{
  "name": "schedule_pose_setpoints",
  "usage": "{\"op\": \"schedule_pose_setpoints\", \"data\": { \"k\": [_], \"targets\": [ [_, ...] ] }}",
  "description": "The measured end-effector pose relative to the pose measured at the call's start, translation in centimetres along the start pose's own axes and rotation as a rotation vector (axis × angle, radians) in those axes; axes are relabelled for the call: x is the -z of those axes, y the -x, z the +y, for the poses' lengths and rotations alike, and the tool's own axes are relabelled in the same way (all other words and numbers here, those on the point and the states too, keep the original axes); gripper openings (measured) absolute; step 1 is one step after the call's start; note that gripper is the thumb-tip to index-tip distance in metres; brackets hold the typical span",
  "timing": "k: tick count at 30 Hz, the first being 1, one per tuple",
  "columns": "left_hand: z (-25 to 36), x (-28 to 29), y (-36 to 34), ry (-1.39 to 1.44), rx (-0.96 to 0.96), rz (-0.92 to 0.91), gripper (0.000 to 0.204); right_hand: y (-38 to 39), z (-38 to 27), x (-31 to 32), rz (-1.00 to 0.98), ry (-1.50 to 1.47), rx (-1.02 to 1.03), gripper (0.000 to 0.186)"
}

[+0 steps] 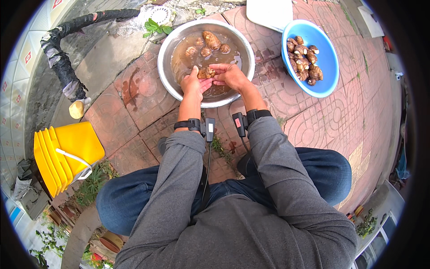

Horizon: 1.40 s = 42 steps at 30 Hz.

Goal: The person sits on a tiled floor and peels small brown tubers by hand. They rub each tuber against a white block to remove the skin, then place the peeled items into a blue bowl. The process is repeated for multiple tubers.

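Observation:
A wide metal basin [162,58] of muddy brown water stands in front of me. Over the water, both my hands hold one brown taro [205,73] between them. My left hand [195,84] grips it from the near left, thumb on top. At its right end, the fingers of my right hand [230,76] press against it. Beyond my hands, several more taros sit in the water, the largest an elongated taro [211,40]. To the right is a light blue plastic basin [329,67] with a heap of taros [305,60] in it.
A white board or lid [268,13] lies behind the blue basin. At the left are a yellow bucket [71,152] with a white handle and a black-wrapped pipe [62,62]. Red patterned paving [313,121] with wet patches surrounds the basins. Small plants grow at the left.

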<state>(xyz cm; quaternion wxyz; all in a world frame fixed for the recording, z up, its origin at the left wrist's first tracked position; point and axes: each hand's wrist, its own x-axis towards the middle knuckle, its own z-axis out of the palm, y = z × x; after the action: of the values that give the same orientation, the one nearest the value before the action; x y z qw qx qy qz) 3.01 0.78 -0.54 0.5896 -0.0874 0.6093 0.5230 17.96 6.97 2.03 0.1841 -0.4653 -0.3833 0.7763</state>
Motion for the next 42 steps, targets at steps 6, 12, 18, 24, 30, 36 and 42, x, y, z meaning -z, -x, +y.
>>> {"op": "schedule_pose_setpoints", "data": {
  "k": [6,12,18,24,30,36,42],
  "targets": [
    [0.1,-0.4,0.2,-0.021,-0.095,0.005,0.038,-0.4,0.4,-0.6,0.095,-0.015,-0.015,0.036],
    [0.2,-0.7,0.6,0.006,-0.092,0.036,0.035,-0.7,0.8,-0.3,0.100,0.000,-0.019,0.036],
    [0.2,-0.9,0.5,-0.012,-0.131,0.027,0.034,-0.4,0.7,-0.5,0.096,-0.090,-0.025,0.036],
    [0.0,-0.5,0.1,-0.014,-0.061,0.025,0.037,-0.4,1.4,0.1,0.127,-0.178,-0.088,0.033],
    [-0.3,0.2,-0.6,0.055,0.002,0.034,0.039,-0.5,1.7,0.0,0.160,-0.077,-0.027,0.028],
    [-0.2,0.2,-0.7,0.075,0.053,0.036,0.041,-1.3,1.8,-0.4,0.158,0.030,0.064,0.026],
    [0.1,-0.2,-0.5,0.067,0.049,0.054,0.042,-1.3,2.0,-0.4,0.128,-0.090,0.086,0.023]
  ]
}}
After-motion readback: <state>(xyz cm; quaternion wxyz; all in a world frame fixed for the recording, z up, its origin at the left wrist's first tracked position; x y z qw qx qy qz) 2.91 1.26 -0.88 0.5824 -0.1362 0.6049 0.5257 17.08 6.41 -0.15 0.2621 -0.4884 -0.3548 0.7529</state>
